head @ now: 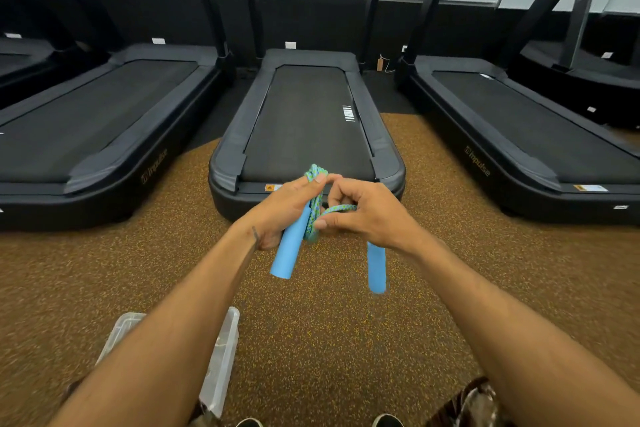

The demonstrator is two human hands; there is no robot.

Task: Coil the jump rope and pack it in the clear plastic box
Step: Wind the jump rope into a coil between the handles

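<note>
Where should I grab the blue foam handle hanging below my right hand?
Probably its middle, from its left: the light-blue cylindrical foam handle hangs upright from the green-blue braided rope that the right hand pinches, so a grip wraps its round shaft sideways.

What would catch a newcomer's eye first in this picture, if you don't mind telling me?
In the middle, the left hand grips a bundled green-and-blue jump rope with one blue handle, while the right hand pinches a loop, the other handle hanging below it. Black treadmills stand in a row behind, and a clear plastic box lies on the speckled floor at lower left.
</note>
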